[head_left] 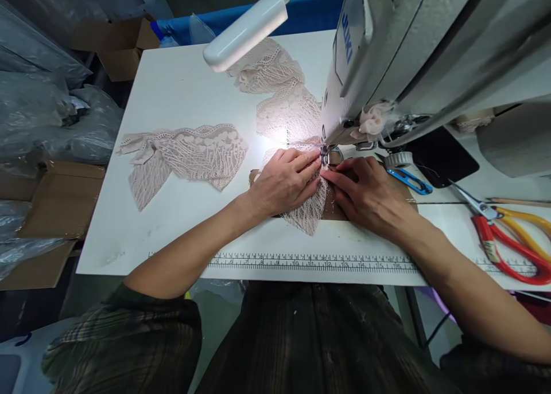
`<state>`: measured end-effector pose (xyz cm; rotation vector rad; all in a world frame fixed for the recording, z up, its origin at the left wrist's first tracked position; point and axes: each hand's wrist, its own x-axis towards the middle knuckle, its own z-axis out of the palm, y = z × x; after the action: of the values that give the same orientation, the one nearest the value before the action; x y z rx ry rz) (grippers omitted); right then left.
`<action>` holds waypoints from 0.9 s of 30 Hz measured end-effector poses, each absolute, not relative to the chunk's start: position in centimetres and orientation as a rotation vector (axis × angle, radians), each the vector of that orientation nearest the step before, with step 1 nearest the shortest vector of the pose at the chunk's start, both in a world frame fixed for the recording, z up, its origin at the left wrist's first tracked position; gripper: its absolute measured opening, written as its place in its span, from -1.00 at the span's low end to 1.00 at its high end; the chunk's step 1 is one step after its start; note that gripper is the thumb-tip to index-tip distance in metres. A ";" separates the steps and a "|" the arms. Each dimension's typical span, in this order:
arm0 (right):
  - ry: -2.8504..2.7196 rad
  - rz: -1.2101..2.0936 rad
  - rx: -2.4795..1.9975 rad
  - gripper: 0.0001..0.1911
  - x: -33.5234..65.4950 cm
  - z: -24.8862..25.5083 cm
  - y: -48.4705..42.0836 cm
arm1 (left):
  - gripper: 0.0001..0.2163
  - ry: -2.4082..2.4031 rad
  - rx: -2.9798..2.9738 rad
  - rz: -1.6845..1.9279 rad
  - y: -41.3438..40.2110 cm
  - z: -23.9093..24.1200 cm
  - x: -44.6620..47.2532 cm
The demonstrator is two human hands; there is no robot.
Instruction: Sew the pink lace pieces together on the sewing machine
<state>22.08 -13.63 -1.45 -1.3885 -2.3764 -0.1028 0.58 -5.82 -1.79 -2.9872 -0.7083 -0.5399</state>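
Pale pink lace fabric (309, 215) lies under the presser foot (329, 155) of a white sewing machine (365, 55). My left hand (284, 180) rests flat on this lace, just left of the foot, fingers stretched toward the needle. At the right of the foot, my right hand (371, 192) has its fingers drawn together, with thumb and index finger at the lace edge. The lace continues behind the foot into a bunched length (289, 104). Apart on the left lies another lace piece (193, 156).
A white lamp (247, 30) hangs over the table (172, 90). A ruler strip (301, 262) runs along the front edge. Blue thread snips (408, 180), red-handled scissors (516, 256) and a black phone-like slab (447, 156) lie at right. Cardboard boxes (64, 202) stand left.
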 end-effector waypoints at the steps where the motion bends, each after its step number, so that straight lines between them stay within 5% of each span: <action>1: -2.371 -0.107 -1.399 -0.66 22.0 -1.4 -13.5 | -0.65 -0.730 -2.985 -0.533 -5.8 -1.8 0.7; 14: -2.328 -0.025 -1.575 -0.64 21.4 -1.8 -13.8 | -0.70 -0.994 -2.892 -0.621 -4.4 -1.1 1.2; 22: -2.282 0.152 -1.510 -0.54 22.3 -1.7 -13.4 | -0.64 -1.021 -2.957 -0.299 1.3 -0.6 0.5; 27: -2.267 0.390 -1.327 -0.56 24.9 -0.2 -12.9 | -0.69 -0.883 -2.956 -0.535 -0.7 0.2 -0.9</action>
<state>24.94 -12.94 -0.20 -1.3274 -2.2665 0.3903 -0.90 -0.67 0.22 -2.9565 -0.8834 -0.5351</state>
